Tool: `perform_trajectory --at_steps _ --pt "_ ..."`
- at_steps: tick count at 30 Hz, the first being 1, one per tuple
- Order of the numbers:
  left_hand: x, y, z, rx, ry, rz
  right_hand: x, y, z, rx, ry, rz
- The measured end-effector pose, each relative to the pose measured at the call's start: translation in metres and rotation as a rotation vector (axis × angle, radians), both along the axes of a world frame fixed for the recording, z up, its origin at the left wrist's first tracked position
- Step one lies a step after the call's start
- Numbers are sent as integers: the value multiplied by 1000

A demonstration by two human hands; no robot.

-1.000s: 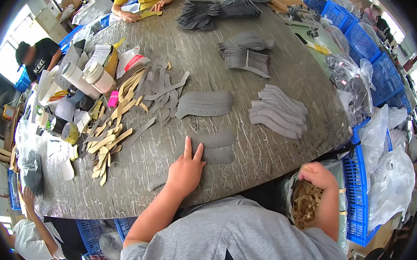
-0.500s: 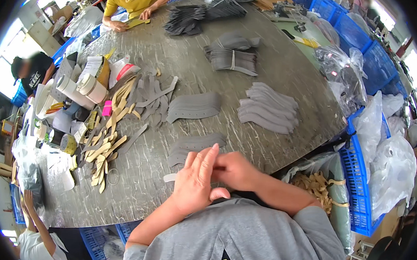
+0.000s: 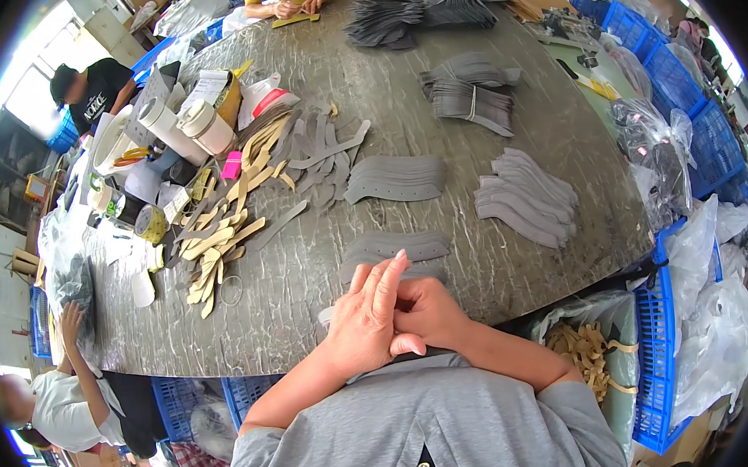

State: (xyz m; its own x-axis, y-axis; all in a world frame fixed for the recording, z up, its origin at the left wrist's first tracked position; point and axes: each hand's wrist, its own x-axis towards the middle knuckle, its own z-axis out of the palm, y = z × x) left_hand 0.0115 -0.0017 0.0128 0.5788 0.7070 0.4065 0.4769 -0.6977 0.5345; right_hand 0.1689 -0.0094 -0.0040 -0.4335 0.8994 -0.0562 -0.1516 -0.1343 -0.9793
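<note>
My left hand (image 3: 364, 317) is held in front of my body at the table's near edge, its fingers stretched out and the thumb apart. Against its palm side is my right hand (image 3: 430, 315), with curled fingers partly hidden behind the left; whatever they hold, if anything, does not show. Just beyond the fingertips lies a low stack of curved grey strips (image 3: 392, 247), partly covered by my hands. A pale strip end (image 3: 325, 316) sticks out beside my left hand. Farther off are another fanned grey stack (image 3: 394, 178) and, to the right, a spread grey pile (image 3: 525, 197).
A banded grey bundle (image 3: 471, 101) and dark stacks (image 3: 385, 22) lie farther back. Loose tan strips (image 3: 219, 244), a white jar (image 3: 206, 126) and a pink block (image 3: 231, 165) crowd the left. Blue crates (image 3: 654, 361) line the right. Other people work around the table.
The whole view has shifted, so the table's things appear farther right. My hands stay together at the near edge, the right one's curled fingers now showing a little more clearly.
</note>
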Motion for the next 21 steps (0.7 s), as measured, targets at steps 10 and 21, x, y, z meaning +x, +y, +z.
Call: perform_trajectory --at_steps 10,21 --pt "-12 6 -3 -792 -733 37 -4 2 -10 -202 244 74" --pt "-42 25 -10 -852 -332 165 6 14 9 21 600 -255"
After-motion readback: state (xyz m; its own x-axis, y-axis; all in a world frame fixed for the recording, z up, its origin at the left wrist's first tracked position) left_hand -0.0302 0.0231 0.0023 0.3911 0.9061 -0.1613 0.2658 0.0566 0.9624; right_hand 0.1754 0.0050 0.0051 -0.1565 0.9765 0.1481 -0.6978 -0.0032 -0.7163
